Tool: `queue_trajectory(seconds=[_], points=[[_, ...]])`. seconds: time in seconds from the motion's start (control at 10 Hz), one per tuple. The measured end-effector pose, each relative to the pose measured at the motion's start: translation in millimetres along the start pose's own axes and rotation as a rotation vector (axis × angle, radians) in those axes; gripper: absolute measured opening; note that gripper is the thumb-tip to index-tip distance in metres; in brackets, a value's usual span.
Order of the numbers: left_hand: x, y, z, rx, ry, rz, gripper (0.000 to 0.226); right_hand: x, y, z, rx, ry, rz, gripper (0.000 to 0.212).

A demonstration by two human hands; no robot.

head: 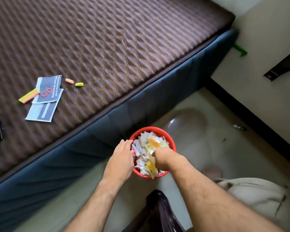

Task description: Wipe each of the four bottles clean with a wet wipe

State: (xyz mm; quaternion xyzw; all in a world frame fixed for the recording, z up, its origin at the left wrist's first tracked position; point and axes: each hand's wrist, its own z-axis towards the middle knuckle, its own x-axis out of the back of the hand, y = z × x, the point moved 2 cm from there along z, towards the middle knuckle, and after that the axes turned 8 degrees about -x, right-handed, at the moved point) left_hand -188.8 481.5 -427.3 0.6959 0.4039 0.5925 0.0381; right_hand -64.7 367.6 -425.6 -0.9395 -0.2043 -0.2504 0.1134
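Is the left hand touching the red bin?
Touching. The head view shows the left hand lying over the red bin's near-left rim, fingers curled onto its edge, no gap visible.
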Motion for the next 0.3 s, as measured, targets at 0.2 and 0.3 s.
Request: queue_trajectory(seconds=[0.2, 0.3], points=[[-3.3, -4.0, 4.2, -0.037, -0.05, 0.068, 0.045, 2.0, 16.5, 0.1, -0.017, -0.118, -0.042, 0.041], [2.6, 3.4, 5.7, -0.055, -0.031, 0.087, 0.046, 15.2, 16.6, -14.6, -0.013, -0.002, 0.014, 0.048]])
